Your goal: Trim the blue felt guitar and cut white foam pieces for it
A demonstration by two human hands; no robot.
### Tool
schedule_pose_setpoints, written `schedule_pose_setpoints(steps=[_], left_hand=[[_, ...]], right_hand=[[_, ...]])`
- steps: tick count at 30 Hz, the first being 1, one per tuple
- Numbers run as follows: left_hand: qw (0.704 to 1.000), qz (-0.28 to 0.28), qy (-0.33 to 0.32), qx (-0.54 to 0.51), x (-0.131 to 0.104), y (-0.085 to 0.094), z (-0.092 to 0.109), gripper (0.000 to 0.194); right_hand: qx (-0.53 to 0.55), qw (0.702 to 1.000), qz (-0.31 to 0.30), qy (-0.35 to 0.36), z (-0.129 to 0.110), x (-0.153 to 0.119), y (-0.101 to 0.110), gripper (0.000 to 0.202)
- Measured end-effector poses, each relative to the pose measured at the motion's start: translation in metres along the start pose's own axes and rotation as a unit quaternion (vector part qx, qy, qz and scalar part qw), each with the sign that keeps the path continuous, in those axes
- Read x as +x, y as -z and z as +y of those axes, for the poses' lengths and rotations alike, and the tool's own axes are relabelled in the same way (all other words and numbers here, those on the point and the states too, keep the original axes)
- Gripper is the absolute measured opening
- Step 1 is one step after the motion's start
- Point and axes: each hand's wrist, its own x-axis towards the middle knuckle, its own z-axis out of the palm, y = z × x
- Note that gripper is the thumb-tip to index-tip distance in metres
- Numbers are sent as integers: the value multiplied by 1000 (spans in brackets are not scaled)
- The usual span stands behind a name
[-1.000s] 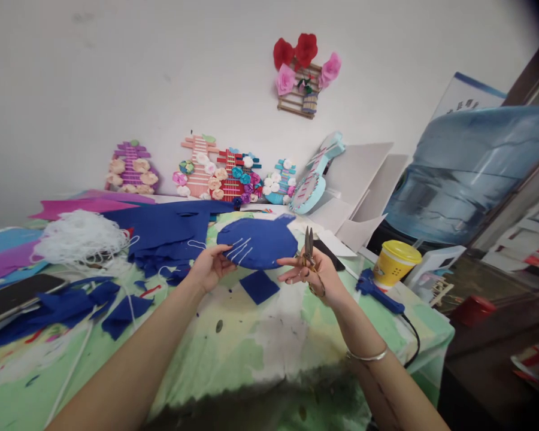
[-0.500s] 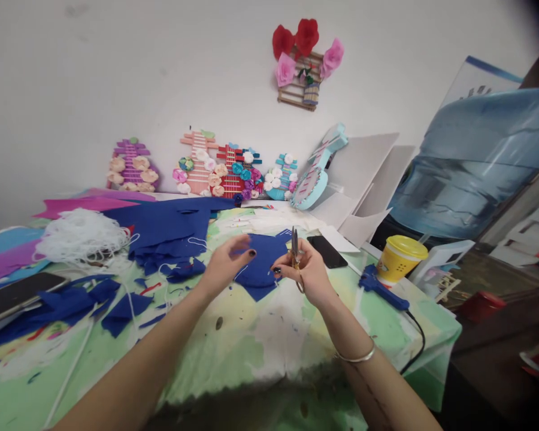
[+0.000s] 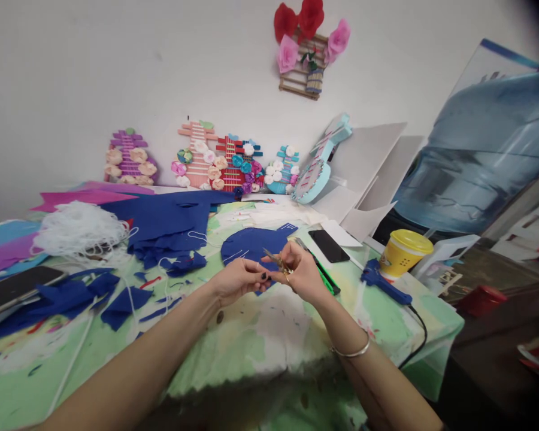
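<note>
My right hand (image 3: 304, 272) is closed around small scissors (image 3: 273, 257), whose blades point up and to the left. Close beside it, my left hand (image 3: 238, 282) is pinched, its thumb and fingertips meeting the right fingertips. Whatever lies between those fingertips is too small to make out. Under and behind both hands lies a rounded dark blue felt piece (image 3: 242, 240) with a narrow neck at its upper right and short white strings across it. My hands cover its lower part.
Left are a white yarn heap (image 3: 83, 230), blue felt scraps (image 3: 128, 306) and a dark device (image 3: 20, 290). Right are a phone (image 3: 329, 246), a green-handled cutter (image 3: 326, 278), a blue glue gun (image 3: 386, 284) with its cord, and a yellow-lidded cup (image 3: 406, 248). Decorated guitar shapes (image 3: 197, 152) line the wall.
My left hand has moved right and closed, its fingertips now meeting the right hand's. The scissors have tipped from upright to pointing left. The green-handled cutter has come into view.
</note>
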Motion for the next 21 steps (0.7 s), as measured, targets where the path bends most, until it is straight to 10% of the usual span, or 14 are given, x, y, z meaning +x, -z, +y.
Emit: schedule_pose_setpoints(steps=[5, 15, 21], left_hand=[[996, 5, -8, 85, -3, 0, 4, 5], [977, 168, -109, -79, -1, 22, 28, 12], [992, 49, -67, 91, -6, 3, 19, 18]], right_hand=[[-97, 995, -29, 9, -2, 1, 12, 44], [-76, 997, 9, 21, 0, 2, 35, 45], [-154, 988, -9, -2, -7, -4, 19, 40]])
